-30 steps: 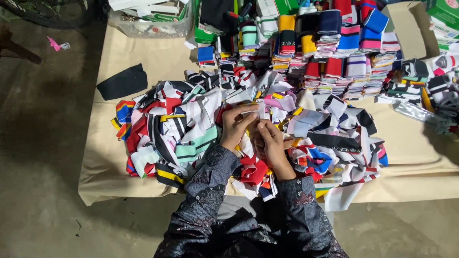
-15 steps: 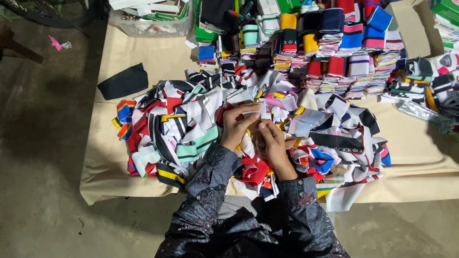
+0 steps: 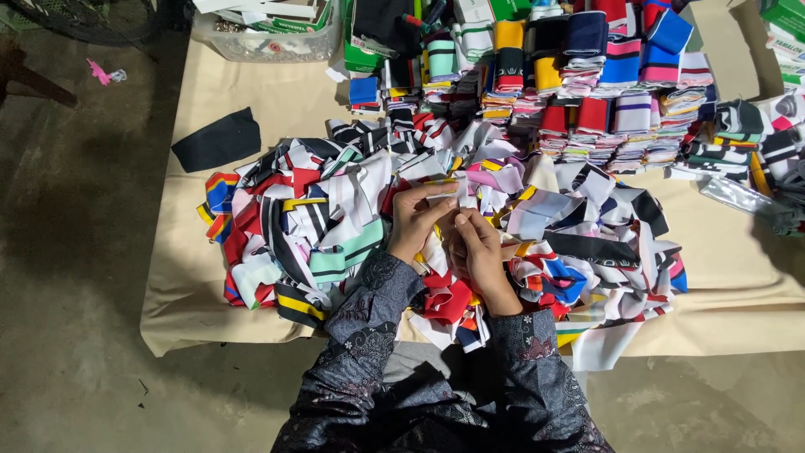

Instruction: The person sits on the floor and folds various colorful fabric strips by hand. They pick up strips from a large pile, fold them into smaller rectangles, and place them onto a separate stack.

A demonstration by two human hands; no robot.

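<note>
A big loose heap of striped knitted fabric strips point(image 3: 319, 226) in red, white, black, yellow and mint covers the middle of a beige-covered table point(image 3: 210, 310). My left hand point(image 3: 412, 220) and my right hand point(image 3: 475, 250) meet above the heap, both pinching one small white strip point(image 3: 444, 195) between their fingertips. Both wrists rest on the pile, patterned dark sleeves behind them.
Neat folded stacks of coloured strips point(image 3: 587, 92) line the table's back and right. A black fabric piece point(image 3: 220, 140) lies alone at the left. A clear plastic bin point(image 3: 268, 29) and green boxes point(image 3: 784, 21) stand at the back. Bare concrete floor point(image 3: 67, 252) lies left.
The hands stay together over the heap, with only small finger movements on the white strip. The view has barely shifted.
</note>
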